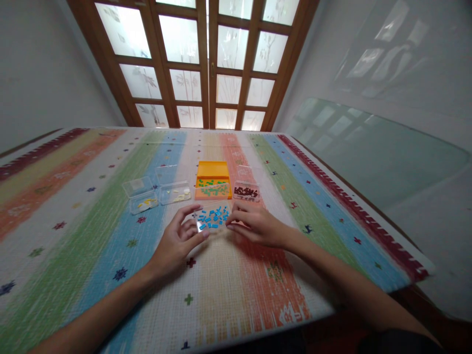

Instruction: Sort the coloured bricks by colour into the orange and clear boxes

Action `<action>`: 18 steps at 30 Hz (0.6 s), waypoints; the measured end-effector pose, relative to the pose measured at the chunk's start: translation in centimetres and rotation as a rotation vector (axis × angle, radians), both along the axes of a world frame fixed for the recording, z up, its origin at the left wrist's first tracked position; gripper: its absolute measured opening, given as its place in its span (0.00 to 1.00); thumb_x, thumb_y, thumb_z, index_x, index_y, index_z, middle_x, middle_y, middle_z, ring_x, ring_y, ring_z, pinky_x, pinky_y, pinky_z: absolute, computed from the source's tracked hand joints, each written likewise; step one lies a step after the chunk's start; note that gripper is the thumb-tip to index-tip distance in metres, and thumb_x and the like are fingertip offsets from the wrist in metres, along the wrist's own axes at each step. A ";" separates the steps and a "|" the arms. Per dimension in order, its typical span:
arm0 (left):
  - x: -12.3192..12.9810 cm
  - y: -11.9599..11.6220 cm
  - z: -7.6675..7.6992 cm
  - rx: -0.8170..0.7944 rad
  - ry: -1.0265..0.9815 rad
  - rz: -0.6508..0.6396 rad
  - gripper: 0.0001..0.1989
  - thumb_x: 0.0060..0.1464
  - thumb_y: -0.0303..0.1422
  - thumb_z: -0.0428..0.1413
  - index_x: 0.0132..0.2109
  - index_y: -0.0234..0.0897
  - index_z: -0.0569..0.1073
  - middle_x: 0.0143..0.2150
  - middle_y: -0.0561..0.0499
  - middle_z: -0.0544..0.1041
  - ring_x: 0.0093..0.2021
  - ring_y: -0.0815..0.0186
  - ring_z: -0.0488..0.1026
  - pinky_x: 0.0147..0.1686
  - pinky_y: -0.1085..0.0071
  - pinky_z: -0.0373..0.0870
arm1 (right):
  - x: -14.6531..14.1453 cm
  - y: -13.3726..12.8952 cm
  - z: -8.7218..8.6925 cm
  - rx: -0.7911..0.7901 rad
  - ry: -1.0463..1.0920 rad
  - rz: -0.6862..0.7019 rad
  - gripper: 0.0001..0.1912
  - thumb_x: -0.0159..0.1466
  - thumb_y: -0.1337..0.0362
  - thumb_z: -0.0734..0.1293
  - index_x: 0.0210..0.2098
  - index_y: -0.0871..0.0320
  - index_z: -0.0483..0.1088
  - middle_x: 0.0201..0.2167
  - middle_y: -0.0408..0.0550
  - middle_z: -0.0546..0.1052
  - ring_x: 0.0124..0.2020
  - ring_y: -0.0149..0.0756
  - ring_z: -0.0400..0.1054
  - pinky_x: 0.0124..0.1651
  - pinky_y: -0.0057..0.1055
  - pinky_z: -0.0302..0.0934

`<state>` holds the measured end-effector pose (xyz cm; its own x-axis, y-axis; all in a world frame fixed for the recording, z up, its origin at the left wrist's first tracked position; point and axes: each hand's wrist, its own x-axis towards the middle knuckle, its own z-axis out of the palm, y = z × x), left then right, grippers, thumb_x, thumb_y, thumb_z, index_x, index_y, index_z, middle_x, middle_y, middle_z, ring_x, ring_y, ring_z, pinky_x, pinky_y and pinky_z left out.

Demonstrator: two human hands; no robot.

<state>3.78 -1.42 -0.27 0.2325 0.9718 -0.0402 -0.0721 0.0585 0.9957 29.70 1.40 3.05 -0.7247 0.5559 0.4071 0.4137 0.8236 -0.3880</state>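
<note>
Head view. The clear box point(198, 226) of small blue pieces point(212, 225) lies directly between the two hands, its long axis running roughly crosswise, from one hand to the other. The left hand point(175, 241) adjoins the box's left end, fingers curled along that side and thumb at the near corner; it appears to grip the box. The right hand point(258, 226) reaches in from the opposite side, palm down, its fingertips bunched narrow at the right edge. Whether those fingertips meet, or close on the wall or on a piece, cannot be told. Both hands are thus adjacent to the box, neither clearly the nearer. Whether the box rests flat on the worktop point(221, 300) or is slightly raised is likewise unclear. Just beyond the box stands an open orange case point(213, 169) with green pieces; beyond the right hand, a clear case point(246, 199) of dark red pieces; beyond the left hand, two clear cases holding pale and yellow pieces.
</note>
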 end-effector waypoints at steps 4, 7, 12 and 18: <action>0.0 -0.1 -0.1 0.004 -0.009 -0.012 0.36 0.51 0.39 0.71 0.63 0.41 0.65 0.51 0.45 0.80 0.50 0.57 0.80 0.54 0.57 0.75 | -1.3 1.4 -0.5 0.021 -0.008 -0.005 0.07 0.74 0.65 0.65 0.44 0.59 0.76 0.38 0.49 0.73 0.37 0.35 0.67 0.41 0.31 0.62; 0.0 -0.1 -0.2 0.008 -0.007 -0.025 0.36 0.51 0.39 0.71 0.63 0.41 0.65 0.48 0.47 0.80 0.48 0.58 0.80 0.53 0.57 0.75 | -2.0 1.9 -0.9 0.008 -0.045 -0.001 0.07 0.73 0.65 0.67 0.44 0.59 0.78 0.37 0.48 0.73 0.34 0.33 0.66 0.39 0.30 0.59; 0.0 0.0 -0.2 0.004 -0.020 -0.028 0.36 0.51 0.38 0.71 0.63 0.41 0.66 0.48 0.47 0.80 0.47 0.59 0.80 0.51 0.60 0.75 | -2.0 2.6 -0.1 -0.049 -0.051 -0.032 0.08 0.73 0.66 0.67 0.44 0.60 0.79 0.36 0.48 0.76 0.35 0.33 0.67 0.39 0.30 0.58; -0.1 -0.1 -0.3 -0.017 -0.023 -0.041 0.36 0.52 0.38 0.71 0.63 0.41 0.65 0.47 0.47 0.80 0.47 0.59 0.80 0.51 0.60 0.75 | -1.3 3.5 0.6 -0.096 -0.179 -0.071 0.07 0.69 0.71 0.68 0.42 0.60 0.80 0.36 0.48 0.77 0.35 0.33 0.67 0.40 0.29 0.56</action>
